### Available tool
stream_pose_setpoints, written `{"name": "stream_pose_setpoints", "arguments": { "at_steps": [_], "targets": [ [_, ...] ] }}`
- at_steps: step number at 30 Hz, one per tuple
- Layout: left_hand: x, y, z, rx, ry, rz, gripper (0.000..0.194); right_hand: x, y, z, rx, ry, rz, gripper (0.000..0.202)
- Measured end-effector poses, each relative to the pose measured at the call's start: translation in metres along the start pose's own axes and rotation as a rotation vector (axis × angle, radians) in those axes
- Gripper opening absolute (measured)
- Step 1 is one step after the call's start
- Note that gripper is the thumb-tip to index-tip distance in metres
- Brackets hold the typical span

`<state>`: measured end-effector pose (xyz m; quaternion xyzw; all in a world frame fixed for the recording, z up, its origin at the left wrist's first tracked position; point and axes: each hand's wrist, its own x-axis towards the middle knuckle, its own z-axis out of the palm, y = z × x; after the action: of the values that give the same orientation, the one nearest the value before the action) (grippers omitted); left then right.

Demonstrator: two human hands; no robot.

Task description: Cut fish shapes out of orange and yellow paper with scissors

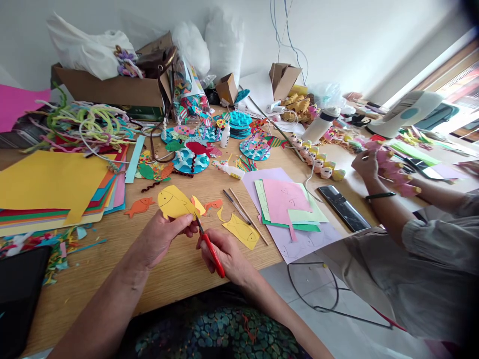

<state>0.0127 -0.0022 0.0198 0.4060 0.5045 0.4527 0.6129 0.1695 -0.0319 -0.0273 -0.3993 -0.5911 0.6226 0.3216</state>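
My left hand [159,242] pinches the lower edge of a yellow paper [172,200] with a fish drawn on it. My right hand [223,254] is closed round the red handles of a pair of scissors [212,253]. The scissor blades point up and left and meet the paper's right end, close to my left fingertips. An orange paper fish [139,206] lies left of the yellow paper. To the right, a second yellow piece with a drawn fish [242,231] lies on the wooden table [170,279], beside a pencil [237,206] and a thin stick [247,215].
Stacked coloured sheets [48,182] and paper scraps [62,249] lie at the left. Blue decorated discs [191,158] and a glue bottle [232,171] are further back. Pink and green sheets [286,199] and a phone [343,208] lie right, near another person's arm [387,204].
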Motion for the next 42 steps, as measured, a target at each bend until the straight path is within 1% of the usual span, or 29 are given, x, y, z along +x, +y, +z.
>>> {"name": "stream_pose_setpoints", "arguments": {
  "at_steps": [5,16,22,26,33,38,42],
  "targets": [
    [0.001,-0.001,-0.001,0.013,-0.009,-0.01,0.009,-0.001,-0.001,0.0,0.007,0.007,0.01,0.043],
    [0.001,-0.006,-0.009,0.007,-0.07,0.008,0.01,-0.002,-0.002,0.002,0.095,-0.023,0.064,0.041],
    [0.003,-0.006,-0.014,0.026,-0.105,0.011,0.007,-0.002,-0.002,0.0,-0.005,-0.022,0.024,0.045],
    [0.004,-0.002,-0.016,0.061,-0.156,-0.002,0.008,-0.004,-0.005,-0.002,-0.082,-0.011,0.005,0.045],
    [0.006,0.004,-0.016,0.076,-0.172,-0.029,0.009,-0.004,-0.007,-0.002,-0.103,-0.003,0.004,0.044],
    [0.009,0.003,-0.021,0.166,-0.212,-0.028,0.009,-0.004,-0.008,-0.002,-0.088,-0.009,0.024,0.039],
    [0.013,0.005,-0.025,0.291,-0.259,-0.064,0.012,-0.005,-0.007,-0.002,-0.099,-0.007,0.024,0.034]
  ]
}}
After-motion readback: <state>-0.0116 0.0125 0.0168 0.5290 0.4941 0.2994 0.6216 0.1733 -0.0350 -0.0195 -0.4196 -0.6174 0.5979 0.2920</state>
